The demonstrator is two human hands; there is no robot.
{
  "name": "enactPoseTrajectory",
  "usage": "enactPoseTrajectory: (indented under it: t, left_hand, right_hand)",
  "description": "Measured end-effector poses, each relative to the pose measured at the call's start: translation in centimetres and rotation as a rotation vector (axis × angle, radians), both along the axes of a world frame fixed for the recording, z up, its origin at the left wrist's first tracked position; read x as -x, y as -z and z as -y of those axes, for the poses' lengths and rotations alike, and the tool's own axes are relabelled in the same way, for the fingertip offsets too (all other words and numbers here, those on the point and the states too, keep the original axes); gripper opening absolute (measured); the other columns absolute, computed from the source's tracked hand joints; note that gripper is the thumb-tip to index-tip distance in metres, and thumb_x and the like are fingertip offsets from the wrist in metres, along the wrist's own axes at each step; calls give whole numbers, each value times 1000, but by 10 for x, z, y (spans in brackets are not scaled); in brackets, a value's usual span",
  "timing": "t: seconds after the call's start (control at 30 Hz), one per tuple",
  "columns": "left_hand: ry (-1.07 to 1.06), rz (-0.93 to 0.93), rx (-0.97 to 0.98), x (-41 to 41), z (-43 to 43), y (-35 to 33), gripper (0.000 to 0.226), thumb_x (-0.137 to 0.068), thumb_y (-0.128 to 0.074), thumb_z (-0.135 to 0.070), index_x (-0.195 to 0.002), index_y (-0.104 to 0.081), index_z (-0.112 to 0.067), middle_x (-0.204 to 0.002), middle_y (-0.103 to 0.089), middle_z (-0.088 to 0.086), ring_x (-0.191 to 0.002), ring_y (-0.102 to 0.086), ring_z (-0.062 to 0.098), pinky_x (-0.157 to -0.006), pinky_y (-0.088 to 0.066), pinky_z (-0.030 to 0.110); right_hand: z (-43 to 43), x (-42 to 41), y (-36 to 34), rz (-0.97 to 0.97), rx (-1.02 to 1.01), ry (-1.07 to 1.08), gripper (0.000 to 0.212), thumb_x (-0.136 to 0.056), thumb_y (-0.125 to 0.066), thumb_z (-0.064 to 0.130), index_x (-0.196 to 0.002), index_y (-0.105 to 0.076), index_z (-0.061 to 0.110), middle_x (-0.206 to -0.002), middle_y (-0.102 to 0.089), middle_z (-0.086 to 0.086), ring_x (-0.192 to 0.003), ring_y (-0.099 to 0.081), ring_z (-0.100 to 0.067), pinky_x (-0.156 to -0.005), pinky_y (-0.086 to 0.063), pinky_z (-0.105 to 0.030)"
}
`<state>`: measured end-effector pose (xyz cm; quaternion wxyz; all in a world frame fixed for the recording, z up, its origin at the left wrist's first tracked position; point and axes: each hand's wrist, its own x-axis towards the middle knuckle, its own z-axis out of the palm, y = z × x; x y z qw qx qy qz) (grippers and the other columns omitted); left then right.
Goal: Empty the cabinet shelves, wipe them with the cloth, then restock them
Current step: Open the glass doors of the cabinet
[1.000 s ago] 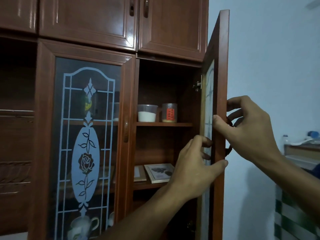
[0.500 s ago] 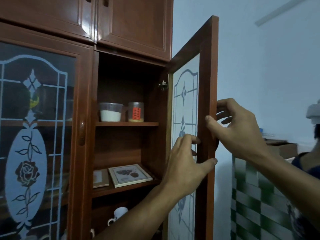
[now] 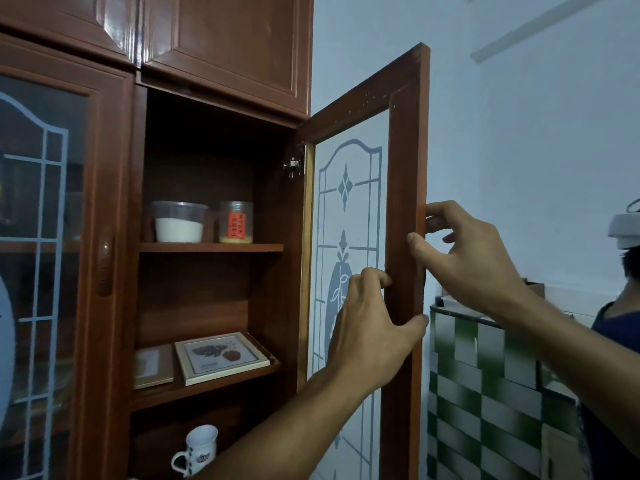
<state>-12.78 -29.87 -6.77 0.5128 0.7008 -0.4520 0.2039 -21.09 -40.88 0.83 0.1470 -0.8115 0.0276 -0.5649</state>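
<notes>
From the head view: brown wooden cabinet [image 3: 221,46] ahead, right-hand compartment laid open. Swung out to the right, wooden-framed door with frosted patterned glass [image 3: 405,150]. Gripped on its free upright by left hand [image 3: 367,327], thumb hooked round the outer edge, fingers curled on the inner side by the glass. Gripped higher up by right hand [image 3: 474,258], thumb pressed on the frame's face, fingers curled behind the edge. On upper shelf [image 3: 211,248]: clear plastic tub of white powder [image 3: 178,221] just beside clear jar with red label [image 3: 236,221]. On middle shelf [image 3: 207,388]: white picture frame [image 3: 221,356] lying flat beside brown frame [image 3: 153,365]. Below, white printed mug [image 3: 199,448]. At far right, another person [image 3: 620,341] and green-and-white chequered cover [image 3: 485,393].
</notes>
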Motion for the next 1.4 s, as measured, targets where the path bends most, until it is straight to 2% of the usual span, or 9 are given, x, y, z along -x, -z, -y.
enactPoseTrajectory:
  t: [0.17, 0.27, 0.53, 0.73, 0.9, 1.03, 1.17, 1.27, 1.4]
  left_hand:
    - [-16, 9, -1, 1, 16, -1, 52, -81, -71, -47, -115, -34, -34, -118, -41, -14, -94, -51, 7, -79, -52, 26]
    - [-39, 16, -13, 2, 23, -3, 53, -81, -70, -47, -117, -34, -32, -117, -39, -14, -95, -50, 9, -82, -53, 31]
    - [-63, 12, -6, 4, 37, -4, 52, -83, -71, -43, -115, -32, -32, -114, -34, -15, -95, -45, 7, -80, -49, 26]
    - [-76, 20, -9, 4, 40, -4, 53, -83, -70, -44, -119, -32, -31, -118, -36, -14, -96, -44, 6, -76, -46, 23]
    - [-74, 17, -8, 4, 40, -3, 53, -82, -71, -44, -117, -32, -33, -116, -35, -16, -94, -45, 5, -77, -47, 22]
    - [-75, 23, -14, 3, 37, -3, 53, -82, -71, -45, -118, -34, -32, -116, -36, -16, -96, -46, 5, -79, -49, 24]
    - [-83, 29, -38, 3, 33, -5, 57, -81, -72, -48, -123, -37, -31, -126, -40, -13, -99, -46, 5, -78, -46, 22]
    - [-68, 37, -46, 2, 22, -11, 60, -82, -71, -50, -129, -40, -31, -133, -38, -13, -109, -46, 6, -82, -42, 21]
    - [-57, 43, 48, -5, -2, -20, 44, -87, -66, -45, -124, -46, -30, -130, -41, -14, -109, -47, 4, -83, -43, 21]
  right_hand:
    - [17, 1, -2, -33, -10, 33, 38, -90, -63, 34, -126, -55, 22, -96, -57, 16, -78, -53, 5, -69, -40, -18]
    - [25, 0, -2, -45, -7, 37, 38, -91, -62, 36, -127, -55, 23, -100, -59, 14, -81, -53, 6, -75, -44, -22]
    - [39, 0, -3, -75, -12, 42, 39, -93, -61, 36, -129, -53, 24, -104, -58, 15, -78, -54, 5, -72, -41, -19]
    - [44, -2, -3, -91, 3, 47, 44, -93, -60, 39, -133, -51, 23, -106, -59, 14, -79, -56, 0, -80, -45, -25]
    - [43, -3, -2, -82, 6, 42, 42, -93, -59, 38, -132, -51, 23, -103, -57, 15, -80, -54, 5, -73, -41, -19]
    - [40, -2, -1, -78, -2, 51, 42, -93, -60, 38, -131, -51, 23, -101, -55, 17, -77, -53, 5, -74, -40, -19]
    - [34, -1, -1, -23, -13, 37, 46, -90, -64, 36, -130, -49, 21, -110, -60, 11, -94, -57, -5, -85, -45, -26]
    - [25, 1, 1, 45, 0, 39, 49, -88, -66, 34, -131, -48, 19, -126, -55, 6, -104, -54, -7, -83, -42, -24]
    - [2, 4, 8, 176, 68, 61, 46, -87, -65, 32, -127, -51, 15, -129, -50, -2, -111, -50, -13, -88, -39, -24]
